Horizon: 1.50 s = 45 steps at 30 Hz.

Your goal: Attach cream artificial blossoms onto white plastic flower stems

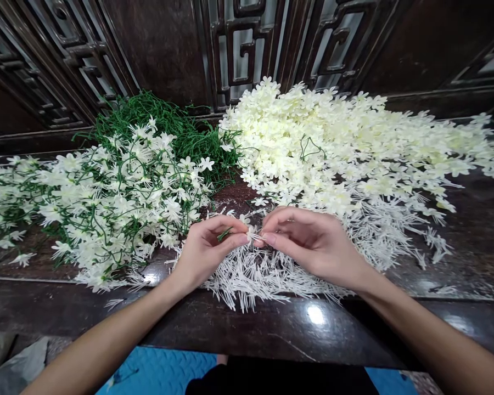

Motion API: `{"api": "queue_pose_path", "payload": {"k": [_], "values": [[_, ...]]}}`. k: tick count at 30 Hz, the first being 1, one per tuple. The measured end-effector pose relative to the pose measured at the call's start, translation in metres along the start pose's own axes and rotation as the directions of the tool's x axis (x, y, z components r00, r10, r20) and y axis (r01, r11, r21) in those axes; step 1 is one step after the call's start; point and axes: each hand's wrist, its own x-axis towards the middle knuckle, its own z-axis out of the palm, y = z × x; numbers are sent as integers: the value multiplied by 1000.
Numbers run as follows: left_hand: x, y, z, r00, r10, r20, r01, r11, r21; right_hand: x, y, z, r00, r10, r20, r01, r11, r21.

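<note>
1. Stemmed white flowers (pixel 119 189) piled left of the hands.
2. Left hand (pixel 206 247)'s pinching a small white flower (pixel 252 233).
3. Flower's right between both hands, above loose white strands (pixel 247 280).
4. Right hand (pixel 316 241)'s pinching the flower's other side.
5. Pale blossoms (pixel 313 126) heaped beyond it.

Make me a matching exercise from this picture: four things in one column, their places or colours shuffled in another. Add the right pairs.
1. Small white flower
2. Loose green stems
3. Cream blossoms
4. Thin white strands

A. Dark green, heaped at the back, left of centre
B. Lying below the hands, near the front edge
C. At the fingertips, between left hand and right hand
D. Heaped at the back, spreading far right

Pairs: 1-C, 2-A, 3-D, 4-B
</note>
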Motion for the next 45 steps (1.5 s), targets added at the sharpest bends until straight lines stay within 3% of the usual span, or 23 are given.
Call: {"api": "queue_pose_path", "payload": {"k": [9, 19, 26, 32, 37, 40, 45], "values": [[-1, 2, 2, 1000, 5, -20, -5, 1000, 7, 1, 3, 3, 1000, -23, -16, 23, 1000, 7], [-3, 2, 1, 999, -10, 47, 13, 997, -70, 0, -1, 6, 985, -20, -174, 19, 1000, -8], [-2, -2, 0, 998, 67, 20, -68, 997, 28, 1, 1, 10, 979, -31, -203, 25, 999, -31], [-3, -3, 3, 997, 66, -31, -69, 994, -87, -1, 6, 7, 996, 3, -85, 0, 999, 32], [-4, -3, 3, 998, 57, -21, -58, 996, -73, 2, 10, 11, 996, -66, -56, 57, 989, -135], [-4, -3, 3, 999, 49, -18, -50, 995, -90, 3, 10, 12, 994, -102, -45, 95, 986, -139], [-4, 1, 1, 1000, -7, -6, 6, 988, -152, 1, 8, 7, 998, 28, -54, -32, 997, -70]]}}
